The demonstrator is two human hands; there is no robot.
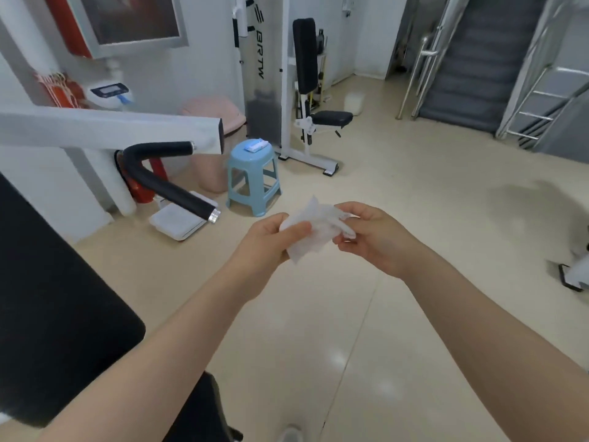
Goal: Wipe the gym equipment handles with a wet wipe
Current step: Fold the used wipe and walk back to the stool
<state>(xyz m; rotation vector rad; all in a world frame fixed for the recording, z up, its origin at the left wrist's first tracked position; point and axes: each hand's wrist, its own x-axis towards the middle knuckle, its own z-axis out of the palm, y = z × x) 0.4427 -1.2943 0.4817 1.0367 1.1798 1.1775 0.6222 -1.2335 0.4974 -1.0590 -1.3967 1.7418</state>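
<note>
**Two hands hold a crumpled wipe in a small gym**

Head camera, looking forward and down: two bare forearms reach out over a pale glossy floor (414, 193). The left hand (267, 240) pinches one edge of a white wet wipe (314, 229) between thumb and fingers. The right hand (373, 236) grips the opposite, bunched side with curled fingers. The wipe is crumpled and stretched between them in mid-air, touching nothing else.

To the left and farther away, a bent black handle (159, 180) with a silver end cap hangs from a white machine arm (111, 129). It is well apart from the wipe. Beyond it stands a light blue stool (253, 180), with a small blue and white packet (256, 144) on its seat. A pink bin (220, 122) sits just behind the stool. Farther back is a white weight machine with a black padded seat (333, 118). Grey stairs (478, 68) with metal rails rise at the upper right.
</note>
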